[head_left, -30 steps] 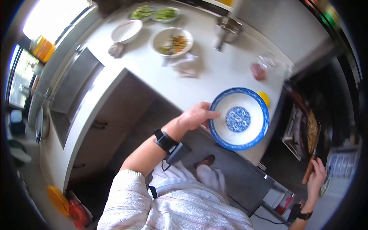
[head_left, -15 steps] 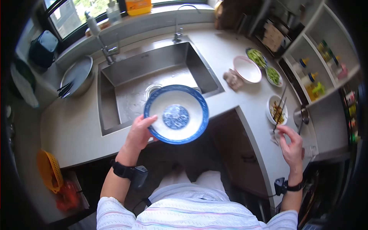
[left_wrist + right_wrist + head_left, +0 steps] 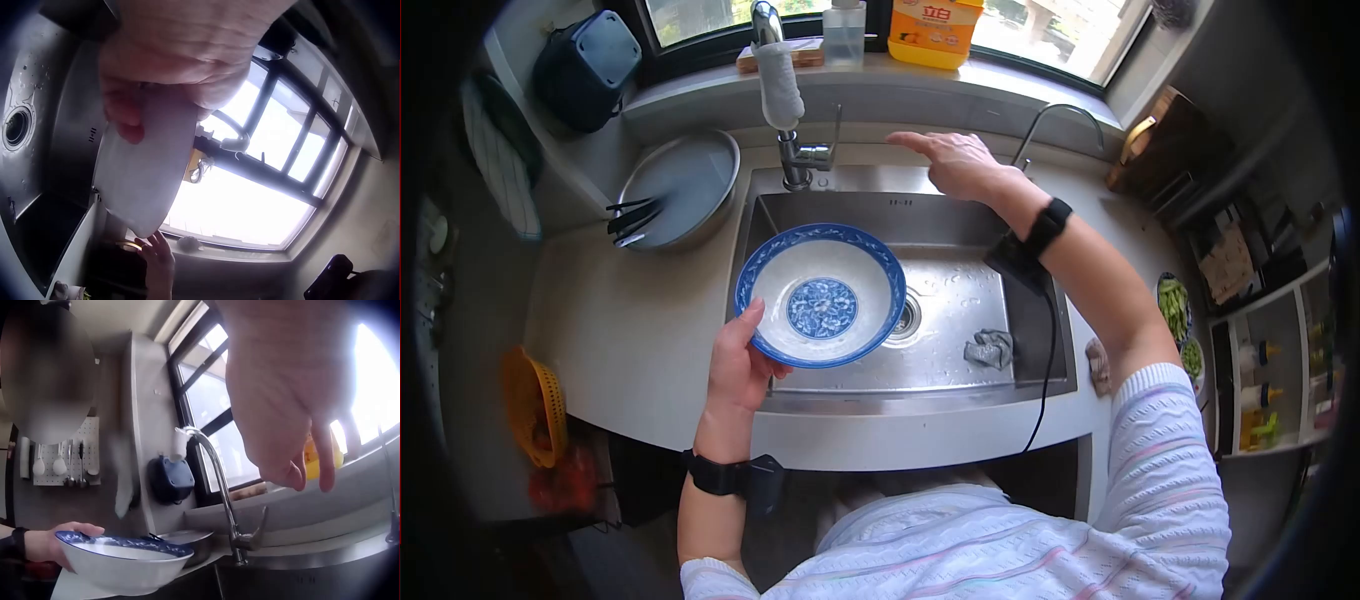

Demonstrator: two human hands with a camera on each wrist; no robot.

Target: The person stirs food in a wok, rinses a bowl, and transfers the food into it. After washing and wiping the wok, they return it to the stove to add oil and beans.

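My left hand (image 3: 738,360) grips a white bowl (image 3: 875,300) with a blue patterned rim, its thumb over the rim and fingers underneath. The bowl is held above the left part of the steel sink (image 3: 950,285), its inside turned up. In the left wrist view the bowl's plain white underside (image 3: 137,181) shows below the fingers. Holding nothing, my right hand (image 3: 968,165) reaches over the sink's back edge with the index finger stretched toward the tap's lever (image 3: 835,130). A gap separates that hand from the tap (image 3: 220,472) in the right wrist view.
A grey cloth (image 3: 989,349) lies in the sink. Left of it, a large metal basin (image 3: 700,170) holds dark-handled utensils. A thin second tap (image 3: 1060,110) stands at the back right. On the sill are a yellow jug (image 3: 935,30) and a clear bottle (image 3: 845,35).
I have turned from the stove to the sink, bringing the bowl along in my left hand. My right hand has let go of the wooden-handled tool and moved across toward the tap.
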